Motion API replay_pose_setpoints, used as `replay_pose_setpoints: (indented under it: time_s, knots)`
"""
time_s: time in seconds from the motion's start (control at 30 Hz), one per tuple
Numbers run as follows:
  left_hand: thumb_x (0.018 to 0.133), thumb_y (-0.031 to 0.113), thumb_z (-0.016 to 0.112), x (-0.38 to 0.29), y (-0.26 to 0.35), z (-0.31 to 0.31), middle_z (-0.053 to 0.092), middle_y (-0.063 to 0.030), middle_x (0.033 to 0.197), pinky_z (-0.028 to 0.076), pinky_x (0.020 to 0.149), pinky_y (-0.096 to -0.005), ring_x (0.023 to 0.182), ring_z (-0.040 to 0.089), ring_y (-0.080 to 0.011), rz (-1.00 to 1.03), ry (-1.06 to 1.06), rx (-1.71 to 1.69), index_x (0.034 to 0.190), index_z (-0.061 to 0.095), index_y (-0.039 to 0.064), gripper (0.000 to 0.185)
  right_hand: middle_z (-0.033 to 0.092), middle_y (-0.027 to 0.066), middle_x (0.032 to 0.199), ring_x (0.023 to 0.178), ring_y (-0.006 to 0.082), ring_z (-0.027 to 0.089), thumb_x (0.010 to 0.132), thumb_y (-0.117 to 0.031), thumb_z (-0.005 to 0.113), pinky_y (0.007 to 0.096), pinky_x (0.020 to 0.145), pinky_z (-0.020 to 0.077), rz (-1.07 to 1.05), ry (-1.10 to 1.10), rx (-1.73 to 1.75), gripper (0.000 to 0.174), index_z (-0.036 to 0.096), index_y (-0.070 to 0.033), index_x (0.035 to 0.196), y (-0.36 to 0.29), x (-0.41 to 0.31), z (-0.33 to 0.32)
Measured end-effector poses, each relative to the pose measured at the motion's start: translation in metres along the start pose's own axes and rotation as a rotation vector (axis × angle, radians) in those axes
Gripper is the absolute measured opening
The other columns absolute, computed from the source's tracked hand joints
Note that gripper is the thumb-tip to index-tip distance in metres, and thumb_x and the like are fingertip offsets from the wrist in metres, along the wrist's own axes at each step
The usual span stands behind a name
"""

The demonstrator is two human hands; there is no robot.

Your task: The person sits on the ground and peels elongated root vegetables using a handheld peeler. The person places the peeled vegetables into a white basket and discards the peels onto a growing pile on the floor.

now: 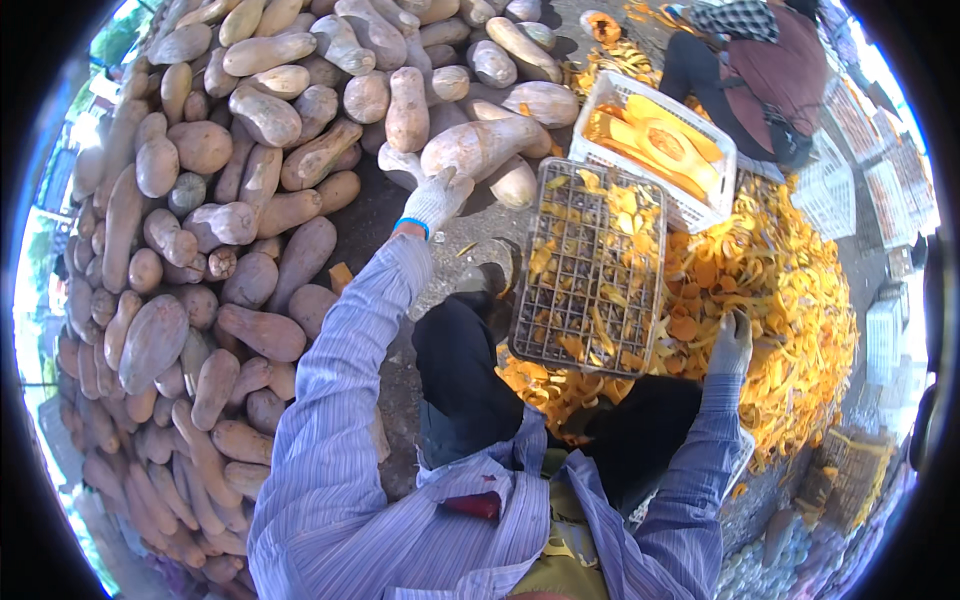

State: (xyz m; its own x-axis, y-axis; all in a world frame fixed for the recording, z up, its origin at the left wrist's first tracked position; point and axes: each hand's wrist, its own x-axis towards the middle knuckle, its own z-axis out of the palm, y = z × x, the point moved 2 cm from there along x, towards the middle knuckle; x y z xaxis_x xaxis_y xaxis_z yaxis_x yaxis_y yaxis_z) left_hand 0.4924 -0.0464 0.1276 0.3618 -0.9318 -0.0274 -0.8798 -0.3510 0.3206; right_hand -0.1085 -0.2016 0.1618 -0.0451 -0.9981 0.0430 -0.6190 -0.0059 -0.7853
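My left hand (437,198), in a white knit glove with a blue band at the wrist, reaches forward to the near end of a large tan squash (480,147). Its thumb lies against the rind, and the other fingers are partly hidden. Over a heap of orange peelings (787,315) on the right hangs my right hand (731,341), also gloved. Its fingers look curled, but whether they hold anything is unclear. Between my hands an upturned plastic crate (589,266) with a grid surface carries scattered peel scraps.
Unpeeled squashes (262,116) are piled along the left and front. A white crate (592,146) beyond the grid holds peeled orange squashes (660,142). A co-worker (780,67) sits at the upper right. White crates (825,184) stand at the right, and another crate (851,476) lies lower right.
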Motion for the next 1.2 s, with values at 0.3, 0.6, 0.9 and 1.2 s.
replay_pose_setpoints:
  time_s: [0.3,0.6,0.9,1.2]
  knots:
    - [0.099,0.066,0.047,0.196,-0.178,0.089,0.059,-0.0287,0.140,0.049,0.106,-0.0568,0.126,0.060,-0.0502,-0.212,0.091,0.102,0.144,0.056,0.014,0.069,0.054,0.0247,0.142,0.125,0.0437,0.057,0.099,-0.039,0.063,0.0513,0.104,0.0490,0.097,-0.298,-0.528,0.052,0.061,-0.004,0.137,-0.021,-0.018,0.232]
    - [0.102,0.058,0.046,0.228,-0.160,0.125,0.066,-0.0247,0.133,0.051,0.103,-0.0548,0.119,0.065,-0.0468,-0.265,-0.001,0.018,0.145,0.059,0.016,0.061,0.060,0.0214,0.121,0.109,0.0406,0.063,0.095,-0.018,0.071,0.0495,0.089,0.0545,-0.165,-0.043,-0.497,0.034,0.064,-0.002,0.123,-0.016,-0.024,0.237]
    - [0.092,0.060,0.061,0.149,-0.080,0.114,0.071,-0.0294,0.108,0.057,0.093,-0.0531,0.103,0.071,-0.0459,-0.302,-0.114,0.023,0.124,0.064,0.005,0.064,0.063,0.0213,0.112,0.101,0.0395,0.064,0.097,-0.020,0.067,0.0484,0.089,0.0526,0.026,-0.107,-0.458,0.028,0.066,-0.001,0.118,-0.030,-0.006,0.231]
    - [0.088,0.065,0.063,0.165,-0.174,0.192,0.065,-0.0390,0.125,0.052,0.102,-0.0531,0.116,0.065,-0.0537,-0.822,0.292,-0.267,0.157,0.042,0.007,0.093,0.063,0.0193,0.112,0.102,0.0377,0.065,0.095,-0.015,0.068,0.0470,0.087,0.0536,-0.011,-0.080,-0.449,0.025,0.067,-0.001,0.116,-0.025,-0.013,0.233]
